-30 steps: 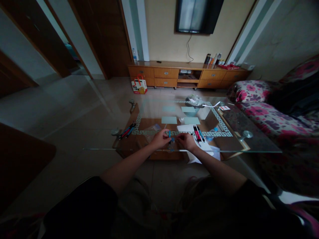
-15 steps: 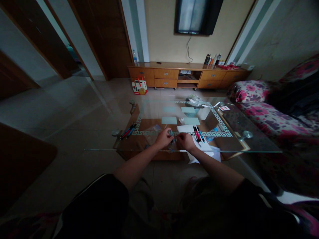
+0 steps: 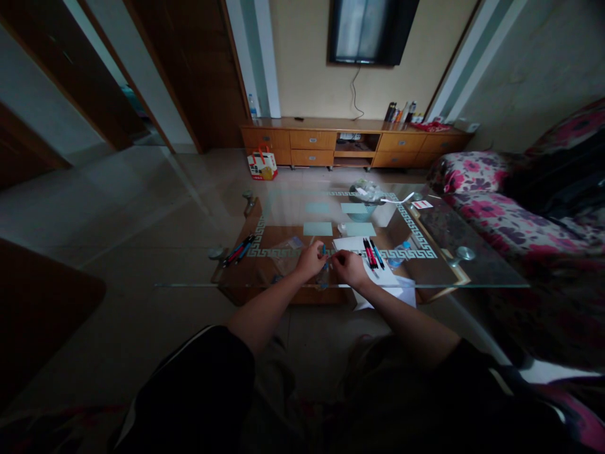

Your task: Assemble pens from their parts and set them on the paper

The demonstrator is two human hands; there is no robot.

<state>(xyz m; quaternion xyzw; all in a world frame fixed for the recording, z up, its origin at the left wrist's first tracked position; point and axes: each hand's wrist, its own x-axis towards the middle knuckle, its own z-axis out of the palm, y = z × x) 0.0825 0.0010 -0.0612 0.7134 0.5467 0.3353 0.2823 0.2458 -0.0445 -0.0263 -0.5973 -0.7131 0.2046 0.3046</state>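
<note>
My left hand (image 3: 309, 260) and my right hand (image 3: 348, 266) meet over the near edge of a glass coffee table (image 3: 444, 268). Between their fingertips is a small blue pen (image 3: 324, 254), held by both hands. The pen's lower part is hidden by my fingers. Just right of my right hand, several red, black and blue pens (image 3: 371, 253) lie on a white sheet of paper (image 3: 352, 243). Another bunch of pens (image 3: 239, 249) lies on the glass to the left of my left hand.
Pale blue cards (image 3: 317, 228) and a bowl (image 3: 363, 208) with crumpled plastic sit farther back on the table. A floral sofa (image 3: 501, 217) runs along the right. A wooden TV cabinet (image 3: 326, 144) and a small paper bag (image 3: 263, 165) stand beyond the tiled floor.
My hands have drawn slightly closer together around the blue pen. The view shifted a little left and my left sleeve has come further into view.
</note>
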